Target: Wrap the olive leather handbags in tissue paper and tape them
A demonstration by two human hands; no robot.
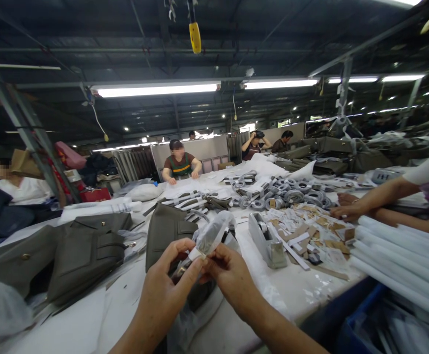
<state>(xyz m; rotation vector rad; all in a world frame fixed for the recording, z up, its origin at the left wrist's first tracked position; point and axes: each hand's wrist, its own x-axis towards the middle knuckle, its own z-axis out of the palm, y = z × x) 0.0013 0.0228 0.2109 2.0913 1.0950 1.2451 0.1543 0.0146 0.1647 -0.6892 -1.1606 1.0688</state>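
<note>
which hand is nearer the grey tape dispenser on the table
Right. The right hand pinches a clear plastic wrap just left of the grey tape dispenser; the left hand is farther left, beyond it.

Around one grey metal tape dispenser (267, 239) on the white worktable (302, 285): three olive-grey leather handbags (89, 253), two bare hands (232, 275) sharing one clear plastic sleeve (211, 235), and roughly six long white paper rolls (402, 260).
</note>
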